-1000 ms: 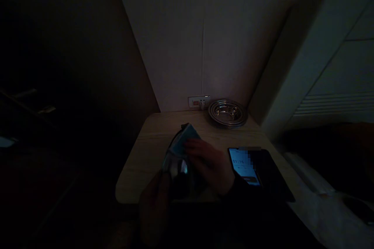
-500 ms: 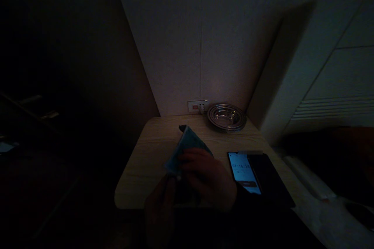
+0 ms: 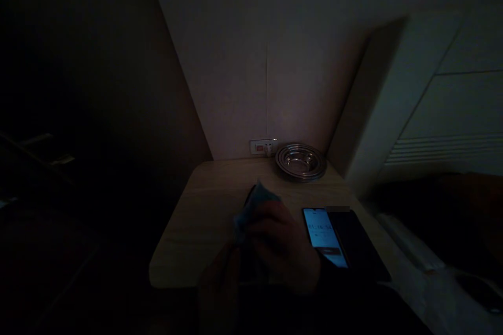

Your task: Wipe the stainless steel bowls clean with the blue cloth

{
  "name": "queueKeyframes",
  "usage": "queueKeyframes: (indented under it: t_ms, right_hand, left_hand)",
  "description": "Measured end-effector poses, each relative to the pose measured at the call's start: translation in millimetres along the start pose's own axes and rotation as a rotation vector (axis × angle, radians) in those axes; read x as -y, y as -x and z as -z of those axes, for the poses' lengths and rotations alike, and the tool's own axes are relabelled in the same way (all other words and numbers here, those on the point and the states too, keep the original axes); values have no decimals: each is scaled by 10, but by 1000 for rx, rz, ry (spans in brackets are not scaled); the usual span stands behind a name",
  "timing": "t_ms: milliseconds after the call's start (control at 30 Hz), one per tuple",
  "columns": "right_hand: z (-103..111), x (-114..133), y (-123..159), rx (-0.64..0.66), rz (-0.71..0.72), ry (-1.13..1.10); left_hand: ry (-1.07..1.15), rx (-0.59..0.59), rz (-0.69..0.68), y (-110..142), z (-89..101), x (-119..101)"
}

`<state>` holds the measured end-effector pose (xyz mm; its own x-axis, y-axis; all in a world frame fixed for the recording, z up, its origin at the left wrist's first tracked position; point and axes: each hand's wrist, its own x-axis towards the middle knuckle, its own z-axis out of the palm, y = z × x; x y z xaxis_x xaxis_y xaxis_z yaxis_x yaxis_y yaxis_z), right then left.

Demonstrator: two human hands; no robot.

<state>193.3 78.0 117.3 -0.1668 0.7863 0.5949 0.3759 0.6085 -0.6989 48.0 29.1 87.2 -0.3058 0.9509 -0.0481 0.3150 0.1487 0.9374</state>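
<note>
Low over the front of the small table, my right hand is closed on a blue cloth, its fingers pressing it down. Under the cloth is a dark, shiny, round-edged dish; just a sliver of its rim shows past the cloth, and cloth and hand cover the rest. My left hand is below and to the left, thumb and fingers pinched on the dish's near edge. Dim light and motion blur hide the fine detail of both hands.
A stack of steel dishes stands at the table's back right, beside a wall socket with a plug. A lit phone showing a timer lies at the right on a dark flat case. The wooden tabletop has rounded front corners.
My right hand has rubbed the cloth over the dish, and the cloth is now more bunched. The dish's shiny face, seen a second ago, is now covered. The view has shifted slightly.
</note>
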Motion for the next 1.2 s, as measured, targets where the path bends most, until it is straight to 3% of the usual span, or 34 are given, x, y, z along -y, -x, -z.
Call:
queueKeyframes:
  t_ms: [300, 400, 533, 667, 800, 933, 1067, 1200]
  right_hand:
    - [32, 25, 26, -20, -65, -63]
    - [50, 3, 28, -104, -102, -90]
    - [31, 17, 45, -25, -106, -99]
    - [6, 40, 45, -63, -104, -120]
    - [22, 41, 44, -11, -108, -82]
    - [57, 28, 38, -65, -111, -94]
    - [67, 49, 56, 26, -119, -65]
    - [60, 68, 61, -34, -119, -85]
  left_hand:
    - [9, 61, -27, 6, -34, -35]
    - [-18, 70, -7, 28, -50, -11]
    - [-68, 36, -7, 24, -33, -23]
    - [-29, 39, -16, 5, -5, -71]
    - [-44, 11, 2, 26, -16, -51]
    - [7, 54, -40, 51, -45, 1]
    - [34, 93, -56, 43, -43, -2]
    - [13, 34, -22, 30, -32, -8]
